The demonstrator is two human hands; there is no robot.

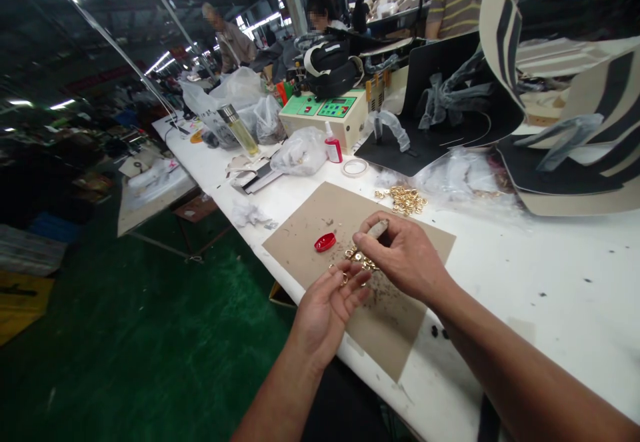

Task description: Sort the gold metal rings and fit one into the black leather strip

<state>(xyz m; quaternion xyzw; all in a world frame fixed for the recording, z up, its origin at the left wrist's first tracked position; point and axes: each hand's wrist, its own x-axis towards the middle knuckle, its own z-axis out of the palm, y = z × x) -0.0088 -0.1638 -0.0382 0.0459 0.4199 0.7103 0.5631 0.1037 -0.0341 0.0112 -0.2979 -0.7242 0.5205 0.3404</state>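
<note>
My left hand [330, 305] is turned palm up over the edge of a tan board, thumb and forefinger pinching a small gold ring [345, 279]. Just above it, my right hand [407, 252] grips a thin tool with a thick, worn tan handle [378, 229]; its tip points down-left among small gold metal fittings [359, 257], and its exact kind is unclear. Left of these fittings lies a red oval dish [325, 242] with something wet-looking inside. Brown crumbs are scattered around it on the tan board [320, 212].
Beyond the board are a pile of gold fittings [404, 200], a roll of tape [355, 167] and a red bottle [333, 145]. Farther back stands a green-topped machine [320, 112]. Black and cream panels [450, 109] fill the right side. Co-workers are in the background.
</note>
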